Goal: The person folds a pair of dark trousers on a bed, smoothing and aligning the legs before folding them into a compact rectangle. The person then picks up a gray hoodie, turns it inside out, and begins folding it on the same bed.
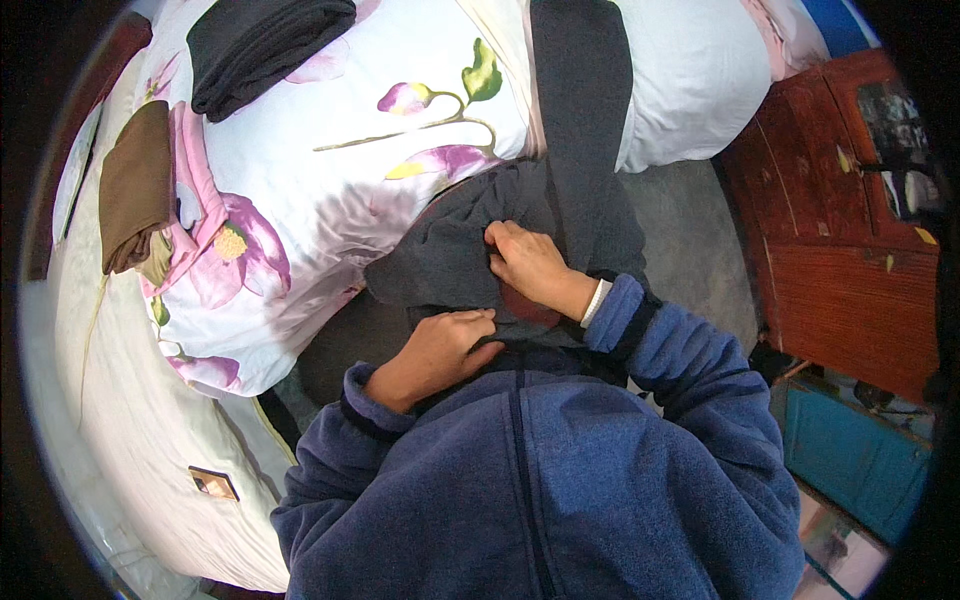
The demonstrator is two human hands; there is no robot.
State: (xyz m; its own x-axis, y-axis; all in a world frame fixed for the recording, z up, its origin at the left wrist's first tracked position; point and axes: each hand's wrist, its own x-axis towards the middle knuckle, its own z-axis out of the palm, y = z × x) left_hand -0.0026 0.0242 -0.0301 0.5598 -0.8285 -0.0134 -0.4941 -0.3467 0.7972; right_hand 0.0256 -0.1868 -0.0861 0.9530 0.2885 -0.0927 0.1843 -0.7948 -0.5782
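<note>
A dark grey garment [465, 225] with a long sleeve [581, 90] lies before me, partly on the floral bedspread and partly down over my lap. The sleeve stretches up across the bed. My right hand [532, 266] has its fingers curled on the cloth, pinching a fold near the middle; a dark red patch shows below it. My left hand [442, 349] rests on the lower part of the garment, close to my body. Its fingers are bent and the thumb stands apart, and whether cloth is held beneath them is hidden.
On the white floral bedspread [360, 180] lie a folded black garment [262, 52], a folded brown garment [135, 187] and pink cloth [196, 165]. A phone [214, 484] rests on the cream sheet at left. Wooden cabinet [840, 172] and blue box [855, 442] stand right.
</note>
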